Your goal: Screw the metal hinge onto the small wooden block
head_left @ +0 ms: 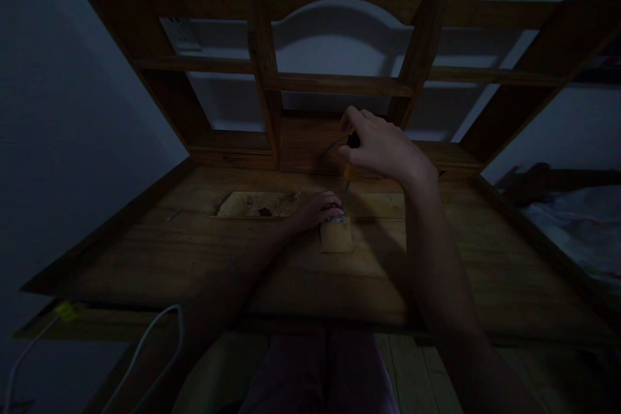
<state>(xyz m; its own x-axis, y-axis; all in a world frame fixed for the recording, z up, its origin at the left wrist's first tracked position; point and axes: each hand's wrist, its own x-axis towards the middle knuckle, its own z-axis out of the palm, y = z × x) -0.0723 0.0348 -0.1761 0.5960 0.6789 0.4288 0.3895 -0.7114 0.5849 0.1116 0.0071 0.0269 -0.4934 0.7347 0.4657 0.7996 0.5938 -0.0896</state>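
Note:
My right hand (381,142) is closed round the handle of a screwdriver (348,173), which has a dark and orange handle. Its thin shaft points down, the tip close to a small metal hinge (334,218). That hinge lies at the top edge of a small light wooden block (336,237) on the desk. Fingers of my left hand (317,208) press down beside the hinge and the shaft's tip. Whether they pinch a small part there is too dark to make out. Behind the hands, a longer pale wooden board (257,204) with dark knots lies across the desk.
A wooden shelf unit (334,83) with several compartments rises at the desk's back. A small thin metal piece (173,214) lies on the left of the desktop (145,252). A white cable (179,330) hangs at the front left. Pale cloth (577,226) is off to the right.

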